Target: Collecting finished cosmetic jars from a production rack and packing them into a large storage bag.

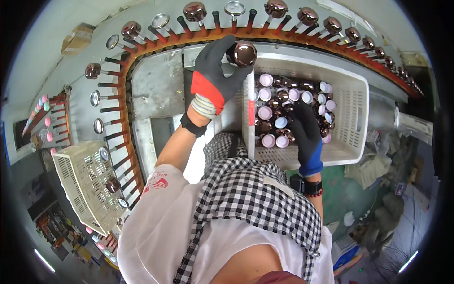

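1. Fingers of the left hand (211, 64) are clamped on a glossy brown cup (245, 54), which I see by the white crate's (353, 111) far-left corner.
2. Right hand (306, 130) dips among round pieces (265, 112) inside; I cannot tell whether its fingers grip.

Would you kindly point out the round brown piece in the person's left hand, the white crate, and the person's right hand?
Round brown piece (245, 54): head view, on its glossy face.
White crate (353, 113): head view, on its right wall.
Right hand (306, 128): head view, on its gloved back.
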{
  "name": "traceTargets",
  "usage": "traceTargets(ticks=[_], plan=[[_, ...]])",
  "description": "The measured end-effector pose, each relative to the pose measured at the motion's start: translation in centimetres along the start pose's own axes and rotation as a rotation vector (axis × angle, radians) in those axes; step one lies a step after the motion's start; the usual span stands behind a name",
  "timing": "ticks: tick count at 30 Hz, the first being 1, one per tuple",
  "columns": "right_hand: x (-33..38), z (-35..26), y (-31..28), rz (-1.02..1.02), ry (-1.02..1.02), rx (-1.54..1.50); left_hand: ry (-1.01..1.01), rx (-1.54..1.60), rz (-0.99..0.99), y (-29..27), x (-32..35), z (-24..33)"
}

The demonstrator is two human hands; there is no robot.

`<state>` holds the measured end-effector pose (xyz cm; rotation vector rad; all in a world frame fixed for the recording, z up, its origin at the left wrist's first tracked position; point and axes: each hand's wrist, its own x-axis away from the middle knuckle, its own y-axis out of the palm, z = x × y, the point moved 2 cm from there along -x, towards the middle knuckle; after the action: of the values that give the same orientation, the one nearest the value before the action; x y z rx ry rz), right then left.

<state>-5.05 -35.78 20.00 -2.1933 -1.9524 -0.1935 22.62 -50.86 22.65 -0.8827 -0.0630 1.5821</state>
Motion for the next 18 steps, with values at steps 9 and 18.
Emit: traceTargets(ticks=[9, 18], plan=[[1.3, 3.2, 1.7, -0.21, -0.102, 0.32, -0.098, 0.018, 0.261, -6.8, 4.5, -3.9], [-7.0, 12.0, 8.3, -0.871, -0.283, 0.281, -0.255, -0.374, 0.661, -29.4, 7.2, -5.2]])
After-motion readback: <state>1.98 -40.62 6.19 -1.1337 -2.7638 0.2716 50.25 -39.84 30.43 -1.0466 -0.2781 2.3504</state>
